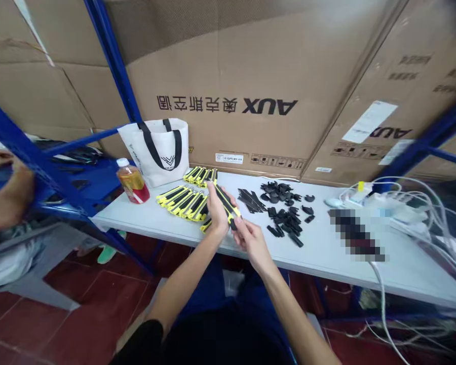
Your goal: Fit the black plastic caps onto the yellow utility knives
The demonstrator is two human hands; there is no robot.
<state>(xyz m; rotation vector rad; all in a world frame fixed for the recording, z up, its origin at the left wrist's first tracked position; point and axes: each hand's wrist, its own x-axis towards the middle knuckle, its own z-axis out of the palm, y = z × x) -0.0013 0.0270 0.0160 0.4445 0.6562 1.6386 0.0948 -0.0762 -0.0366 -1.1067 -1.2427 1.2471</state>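
My left hand grips a yellow-and-black utility knife body above the front edge of the white table. My right hand pinches the knife's near end, at a small black piece. Beside my left hand lies a row of several finished yellow-and-black knives, and a second row sits farther back. A pile of small black plastic parts and thin black strips lies just right of my hands.
A white tote bag and an orange drink bottle stand at the table's left end. White cables and a power strip cover the right end. Big cardboard boxes back the table. Blue shelving and another person's arm are at left.
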